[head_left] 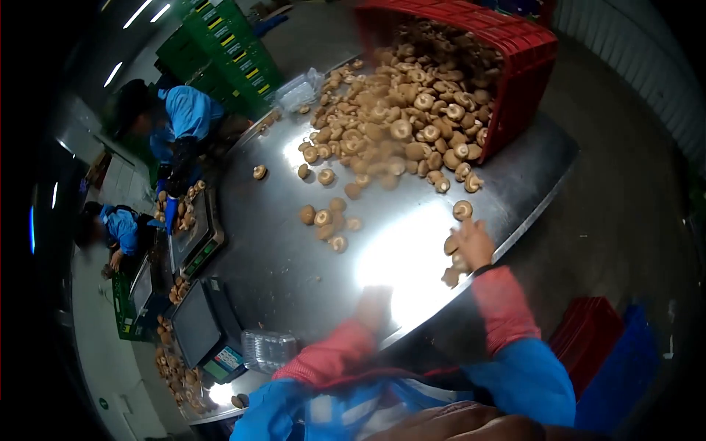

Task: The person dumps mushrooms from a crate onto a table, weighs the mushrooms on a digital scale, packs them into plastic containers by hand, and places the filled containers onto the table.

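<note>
My right hand (474,244) is at the right edge of the steel table, its fingers curled against a brown mushroom (451,245). Two more mushrooms lie just below its fingers, close to the table edge, and a single mushroom (462,210) with its stem up sits above the hand. My left hand (375,303) is over the bright glare near the front edge, smeared by motion, so its fingers cannot be made out. A small cluster of mushrooms (323,217) lies on the table farther left. At the back, a large heap of mushrooms (401,128) spills from a tipped red crate (523,88).
To the left stand a dark scale (197,323) and another scale (198,239), with clear plastic trays (269,350) beside the nearer one. Two people in blue work on the left. Green crates (232,55) are stacked behind. A red crate (588,342) stands on the floor at right.
</note>
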Motion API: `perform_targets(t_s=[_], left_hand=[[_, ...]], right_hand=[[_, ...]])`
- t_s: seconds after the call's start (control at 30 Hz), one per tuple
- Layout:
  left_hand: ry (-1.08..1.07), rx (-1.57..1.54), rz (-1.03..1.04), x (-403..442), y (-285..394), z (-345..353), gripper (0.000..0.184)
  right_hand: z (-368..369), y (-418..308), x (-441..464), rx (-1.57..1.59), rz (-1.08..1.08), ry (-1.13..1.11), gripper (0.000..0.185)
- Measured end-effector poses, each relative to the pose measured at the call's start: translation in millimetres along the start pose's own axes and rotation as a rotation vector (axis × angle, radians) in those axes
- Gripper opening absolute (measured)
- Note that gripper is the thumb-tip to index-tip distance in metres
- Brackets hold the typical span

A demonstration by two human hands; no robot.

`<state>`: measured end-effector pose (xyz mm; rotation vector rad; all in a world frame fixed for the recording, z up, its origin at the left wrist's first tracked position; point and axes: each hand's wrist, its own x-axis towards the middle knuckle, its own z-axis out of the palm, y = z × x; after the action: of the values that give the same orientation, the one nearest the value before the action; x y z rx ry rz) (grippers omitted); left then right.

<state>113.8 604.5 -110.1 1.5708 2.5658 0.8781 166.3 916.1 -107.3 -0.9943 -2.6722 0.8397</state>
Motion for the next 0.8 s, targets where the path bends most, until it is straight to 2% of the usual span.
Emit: perform_targets(t_s=[0.1, 0.13, 0.17, 0.23, 0.27, 0.3, 0.33, 0.37, 0.4, 0.43, 0.47, 0.5, 0.57, 0.6, 0.67, 0.73, 0.77, 0.8], left_hand=[[-0.054, 0.042, -0.208, -1, -8, -18, 0.040], [0.007, 0.049, -0.255, -5, -21, -18, 0.040], [0.061, 0.059, -0.305, -14, -42, -12, 0.040], [0.162, 0.108, -0.376, -24, -64, -29, 0.040], [0.211, 0.143, -0.398, -24, -69, -44, 0.040], [0.257, 0.177, -0.426, -26, -71, -57, 0.040], [0.265, 0.158, -0.495, -31, -67, -69, 0.041], [0.273, 0.142, -0.559, -33, -63, -83, 0.042], [0.280, 0.126, -0.621, -35, -64, -93, 0.043], [0.263, 0.120, -0.584, -47, -70, -99, 0.045], [0.315, 0.127, -0.563, -56, -75, -100, 0.046], [0.369, 0.132, -0.542, -65, -79, -97, 0.046], [0.437, 0.151, -0.554, -75, -79, -91, 0.047], [0.453, 0.138, -0.573, -74, -77, -89, 0.047], [0.483, 0.114, -0.611, -64, -75, -86, 0.047], [0.502, 0.057, -0.600, -34, -70, -85, 0.045], [0.513, 0.027, -0.595, -12, -65, -83, 0.044], [0.523, -0.031, -0.593, 16, -54, -82, 0.043]], right_hand=[[61, -58, -44, 0.249, -0.085, 0.040, 0.046], [80, -78, -56, 0.282, -0.105, 0.015, 0.046], [88, -94, -65, 0.178, -0.385, -0.058, 0.049], [93, -136, -84, 0.137, -0.489, -0.221, 0.056], [87, -155, -92, 0.194, -0.313, -0.309, 0.059], [86, -157, -85, 0.107, -0.323, -0.320, 0.063], [90, -145, -76, 0.197, -0.394, -0.171, 0.063], [78, -138, -61, 0.202, -0.304, -0.071, 0.062], [65, -122, -39, 0.182, -0.383, 0.182, 0.059], [46, -101, -16, 0.112, -0.357, 0.335, 0.058], [26, -77, 14, -0.048, -0.222, 0.373, 0.058], [-2, -61, 36, -0.005, -0.123, 0.409, 0.059], [-45, -35, 68, -0.142, 0.235, 0.348, 0.064], [-49, -10, 84, -0.174, 0.288, 0.351, 0.065], [-25, 41, 123, -0.038, 0.326, 0.269, 0.063], [-20, 14, 123, -0.007, 0.208, 0.084, 0.064], [-8, 8, 126, -0.115, -0.081, 0.058, 0.064], [3, -11, 124, -0.010, -0.073, 0.043, 0.064]])
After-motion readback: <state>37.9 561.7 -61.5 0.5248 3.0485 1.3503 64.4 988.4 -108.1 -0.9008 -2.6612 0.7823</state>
